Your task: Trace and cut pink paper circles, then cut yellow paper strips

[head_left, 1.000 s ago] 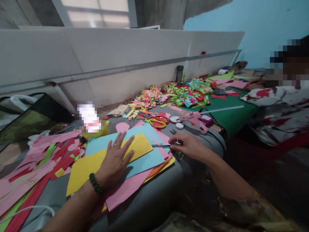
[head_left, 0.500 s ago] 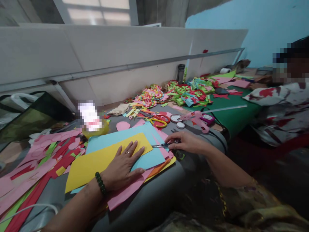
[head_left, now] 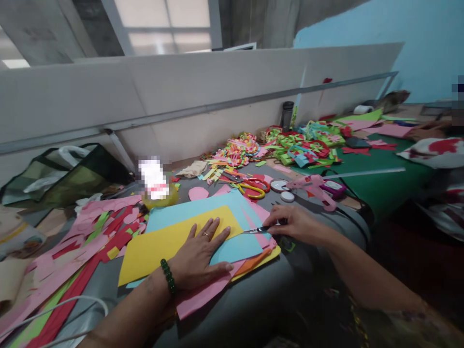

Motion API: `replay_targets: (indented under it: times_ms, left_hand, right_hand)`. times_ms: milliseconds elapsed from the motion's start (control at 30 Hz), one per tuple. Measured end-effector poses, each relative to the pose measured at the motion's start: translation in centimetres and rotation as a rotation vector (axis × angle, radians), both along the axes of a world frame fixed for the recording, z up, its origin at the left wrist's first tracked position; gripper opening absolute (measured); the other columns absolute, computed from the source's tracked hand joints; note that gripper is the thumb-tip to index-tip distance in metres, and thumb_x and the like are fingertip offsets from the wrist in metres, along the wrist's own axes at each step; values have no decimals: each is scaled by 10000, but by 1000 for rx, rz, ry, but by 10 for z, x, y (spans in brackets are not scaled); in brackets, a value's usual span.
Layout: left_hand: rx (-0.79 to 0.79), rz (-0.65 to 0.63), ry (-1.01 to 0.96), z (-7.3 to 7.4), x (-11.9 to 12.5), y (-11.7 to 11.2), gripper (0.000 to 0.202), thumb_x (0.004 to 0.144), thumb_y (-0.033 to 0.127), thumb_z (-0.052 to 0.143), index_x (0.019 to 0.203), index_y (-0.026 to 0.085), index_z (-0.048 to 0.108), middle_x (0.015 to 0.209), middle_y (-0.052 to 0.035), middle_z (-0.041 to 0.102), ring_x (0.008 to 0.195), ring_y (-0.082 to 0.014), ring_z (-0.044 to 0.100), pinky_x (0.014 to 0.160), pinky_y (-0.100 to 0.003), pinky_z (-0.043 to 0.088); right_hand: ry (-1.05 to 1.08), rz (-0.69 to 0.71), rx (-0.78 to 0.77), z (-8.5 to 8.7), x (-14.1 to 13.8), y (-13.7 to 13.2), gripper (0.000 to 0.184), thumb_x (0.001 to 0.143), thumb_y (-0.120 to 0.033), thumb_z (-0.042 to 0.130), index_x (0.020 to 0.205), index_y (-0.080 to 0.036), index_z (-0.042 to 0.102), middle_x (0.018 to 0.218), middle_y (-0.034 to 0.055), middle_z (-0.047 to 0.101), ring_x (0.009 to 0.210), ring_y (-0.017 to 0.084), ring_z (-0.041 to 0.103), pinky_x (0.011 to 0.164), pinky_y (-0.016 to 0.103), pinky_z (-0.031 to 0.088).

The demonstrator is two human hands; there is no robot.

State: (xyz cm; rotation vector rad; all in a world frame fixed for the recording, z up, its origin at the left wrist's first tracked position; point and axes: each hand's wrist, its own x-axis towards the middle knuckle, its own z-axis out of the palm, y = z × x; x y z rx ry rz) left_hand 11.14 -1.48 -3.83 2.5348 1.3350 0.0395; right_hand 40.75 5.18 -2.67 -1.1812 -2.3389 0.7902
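My left hand (head_left: 199,253) lies flat with fingers spread on a yellow paper sheet (head_left: 159,244), which tops a stack of light blue (head_left: 239,244), pink and orange sheets. My right hand (head_left: 295,223) is closed on small black-handled scissors (head_left: 261,229) at the stack's right edge, the blades pointing left toward the yellow sheet.
Red and yellow scissors (head_left: 253,187), two round lids (head_left: 281,186) and a pink glue gun (head_left: 315,186) lie behind the stack. Pink and red paper scraps (head_left: 83,232) spread at left, folded colourful paper pieces (head_left: 300,145) at the back. Another person's sleeve (head_left: 435,147) is at the right, by a green sheet (head_left: 380,183).
My left hand slid right along the yellow sheet toward its corner. My right hand closed on the scissors beside the stack. The camera view shifted left.
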Motion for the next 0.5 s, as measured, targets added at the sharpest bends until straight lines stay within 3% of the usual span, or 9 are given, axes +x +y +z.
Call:
replay_targets:
  times_ms: [500]
  left_hand:
    - [-67,4,-34,11,6,2,870,769,772,279,1466,275,124,1535,-135,43,1404,-293,-8,1078,-610,31]
  right_hand:
    - [-5,1,35,-2,4,2,369,736,-538,618,831,-208,756,711,42,552,687,181,530,647,293,415]
